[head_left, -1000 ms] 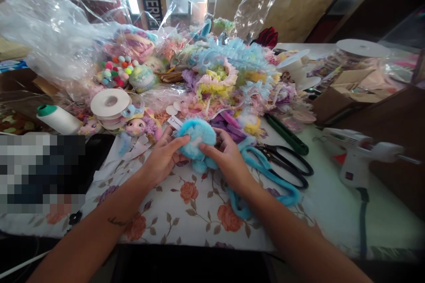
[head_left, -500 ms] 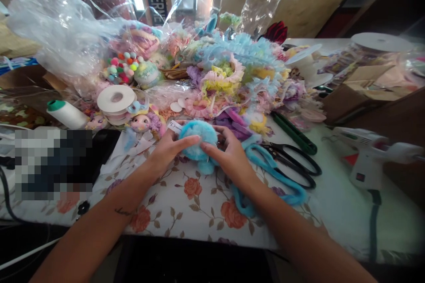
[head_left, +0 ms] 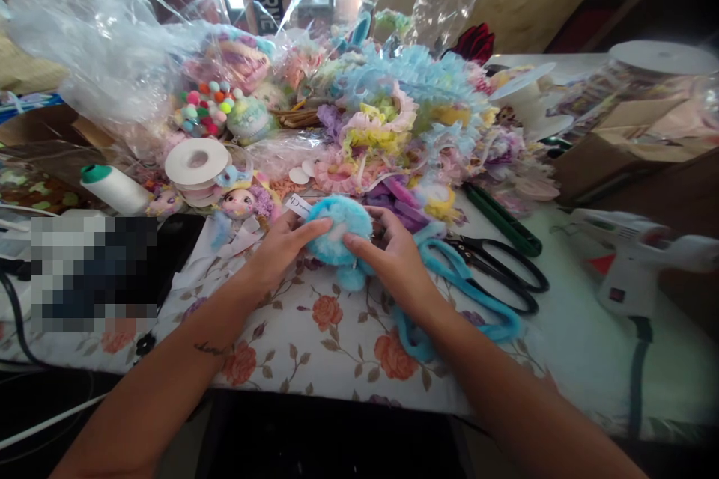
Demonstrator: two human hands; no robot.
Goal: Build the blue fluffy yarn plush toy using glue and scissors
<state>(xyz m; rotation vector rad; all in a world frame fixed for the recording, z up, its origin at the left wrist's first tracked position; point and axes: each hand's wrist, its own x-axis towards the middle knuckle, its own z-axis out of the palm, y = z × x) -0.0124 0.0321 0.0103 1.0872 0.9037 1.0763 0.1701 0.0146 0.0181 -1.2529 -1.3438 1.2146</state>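
Observation:
A fluffy light-blue plush piece (head_left: 337, 230), round with a small lobe at its lower right, is held between both hands over the flowered tablecloth (head_left: 314, 367). My left hand (head_left: 289, 243) grips its left side, thumb laid on the front. My right hand (head_left: 390, 251) closes on the right side, its thumb pressing near the middle. A white printed tag (head_left: 297, 203) sticks out at the upper left. The fingers behind the plush are partly hidden. Right of my right hand lies a long fuzzy blue strip (head_left: 488, 312), close to black-handled scissors (head_left: 525, 269).
A green box cutter (head_left: 502, 221) and a white glue gun (head_left: 634, 262) lie to the right. A ribbon spool (head_left: 196, 162), a thread cone (head_left: 115, 189) and a doll face (head_left: 239, 202) stand left. Piled ruffled trims (head_left: 387, 112) and clear plastic bags (head_left: 101, 45) fill the back.
Both hands keep hold of the plush piece, which appears turned slightly, with more of its pale front showing. The camera view has shifted a little.

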